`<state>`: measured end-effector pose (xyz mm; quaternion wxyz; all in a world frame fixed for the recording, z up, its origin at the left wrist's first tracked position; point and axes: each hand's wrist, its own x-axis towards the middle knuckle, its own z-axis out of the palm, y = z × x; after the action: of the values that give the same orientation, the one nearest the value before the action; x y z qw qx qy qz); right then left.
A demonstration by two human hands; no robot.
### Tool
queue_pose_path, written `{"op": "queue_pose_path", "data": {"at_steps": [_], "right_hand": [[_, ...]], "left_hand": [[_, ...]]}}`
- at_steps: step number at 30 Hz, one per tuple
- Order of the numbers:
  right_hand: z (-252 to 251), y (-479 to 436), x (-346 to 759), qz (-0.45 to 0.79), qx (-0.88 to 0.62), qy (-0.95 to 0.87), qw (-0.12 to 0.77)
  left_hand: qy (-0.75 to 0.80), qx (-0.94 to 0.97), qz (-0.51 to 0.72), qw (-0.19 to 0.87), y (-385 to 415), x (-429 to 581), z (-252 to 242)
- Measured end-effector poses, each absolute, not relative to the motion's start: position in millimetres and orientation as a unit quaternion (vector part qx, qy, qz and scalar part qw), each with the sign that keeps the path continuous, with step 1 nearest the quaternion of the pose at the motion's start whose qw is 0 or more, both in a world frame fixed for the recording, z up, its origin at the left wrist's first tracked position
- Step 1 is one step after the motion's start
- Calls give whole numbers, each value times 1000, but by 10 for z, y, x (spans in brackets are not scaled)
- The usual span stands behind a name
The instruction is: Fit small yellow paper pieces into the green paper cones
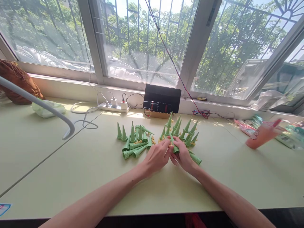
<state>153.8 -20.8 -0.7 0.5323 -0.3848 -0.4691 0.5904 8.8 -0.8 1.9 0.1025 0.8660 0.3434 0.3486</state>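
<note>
Both hands meet at the middle of the pale green table (pixel 71 171). My right hand (pixel 183 155) is closed round a green cone-shaped plastic spike (pixel 174 146), its tip pointing up and away. My left hand (pixel 158 155) pinches at the same spike from the left, fingers pressed together at a small yellow part. Just behind the hands, to the left, lies a heap of green spikes (pixel 134 141), some upright and some on their sides. A cluster of upright spikes with yellow fittings (pixel 181 129) stands behind the hands on the right. One more spike (pixel 196 158) lies beside my right wrist.
A black device (pixel 162 98) and a white power strip with plugs (pixel 115 107) sit by the window sill. A grey curved tube (pixel 35 101) crosses the left side. A brown bag (pixel 16 82) is far left. An orange-pink cup (pixel 262 134) and packets lie at the right.
</note>
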Motion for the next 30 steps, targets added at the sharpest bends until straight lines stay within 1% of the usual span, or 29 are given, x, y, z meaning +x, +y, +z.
{"op": "queue_pose_path", "data": {"at_steps": [6,15,23,30], "right_hand": [[-8,-201,1548,637,-352,-454,514],[-60,-206,1552,654,-378,-426,498],[-45,-249,1522,604,-398,-460,515],[16,-301,1518,553,-419,-512,506]], "left_hand": [[333,878,329,97,10,56,14],[341,854,349,183,-15,74,40],[343,831,374,227,-56,104,16],[339,816,392,258,-50,109,-7]]}}
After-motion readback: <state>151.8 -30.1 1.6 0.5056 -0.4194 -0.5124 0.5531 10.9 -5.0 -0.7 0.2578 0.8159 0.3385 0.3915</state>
